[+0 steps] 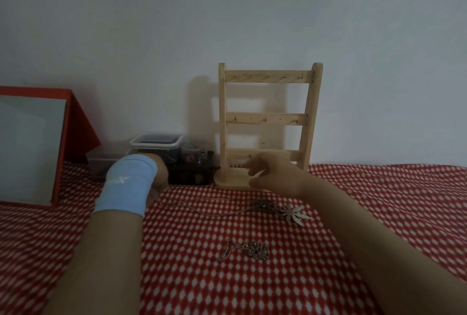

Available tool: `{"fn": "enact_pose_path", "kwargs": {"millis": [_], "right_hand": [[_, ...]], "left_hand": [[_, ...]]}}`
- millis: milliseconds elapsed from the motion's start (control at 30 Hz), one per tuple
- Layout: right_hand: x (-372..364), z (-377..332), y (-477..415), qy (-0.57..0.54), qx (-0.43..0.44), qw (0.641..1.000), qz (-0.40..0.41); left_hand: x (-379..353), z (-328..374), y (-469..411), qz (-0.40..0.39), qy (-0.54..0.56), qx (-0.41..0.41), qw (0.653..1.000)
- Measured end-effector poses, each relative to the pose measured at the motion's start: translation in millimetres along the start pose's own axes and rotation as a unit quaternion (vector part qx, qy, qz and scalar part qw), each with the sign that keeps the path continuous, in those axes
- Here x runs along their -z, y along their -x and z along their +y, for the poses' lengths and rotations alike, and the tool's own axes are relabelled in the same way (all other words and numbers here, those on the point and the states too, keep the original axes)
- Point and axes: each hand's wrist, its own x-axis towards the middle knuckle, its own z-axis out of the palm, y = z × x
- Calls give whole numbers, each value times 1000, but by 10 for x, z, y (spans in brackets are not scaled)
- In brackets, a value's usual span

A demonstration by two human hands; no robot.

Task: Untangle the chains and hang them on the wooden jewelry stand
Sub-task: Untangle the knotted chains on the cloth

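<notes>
A person's right hand (pixel 274 175) hovered, fingers loose, before the base of the stand (pixel 267 120) on a red dotted cloth (pixel 202 284). The left hand (pixel 161 175), in a blue wristband (pixel 127 185), bent down at the stand's 9 o'clock. A leaf chain (pixel 264 206) and a tangled chain (pixel 255 251) lay at its 6 o'clock.

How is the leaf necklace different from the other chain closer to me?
The leaf chain has a leaf pendant; the near chain shows none. The leaf chain trails leftward in a line; the near chain sits bunched. Both lie on the dotted cloth, unhung, each with a tangled clump.
</notes>
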Motion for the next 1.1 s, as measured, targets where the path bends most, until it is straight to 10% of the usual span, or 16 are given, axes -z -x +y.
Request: {"fn": "enact_pose_path", "kwargs": {"millis": [100, 267, 467, 700, 1100], "right_hand": [[92, -10, 38, 76, 24, 996, -37], [44, 43, 26, 190, -7, 972, -137], [45, 95, 6, 245, -9, 963, -108], [65, 72, 53, 90, -23, 990, -104], [130, -40, 63, -108, -8, 994, 27]], "left_hand": [[33, 171, 137, 72, -58, -84, 992], [-287, 755, 268, -25, 73, -313, 947], [-579, 924, 98, -35, 12, -308, 951], [-439, 746, 76, -56, 9, -262, 963], [-431, 926, 178, -23, 232, -411, 881]]}}
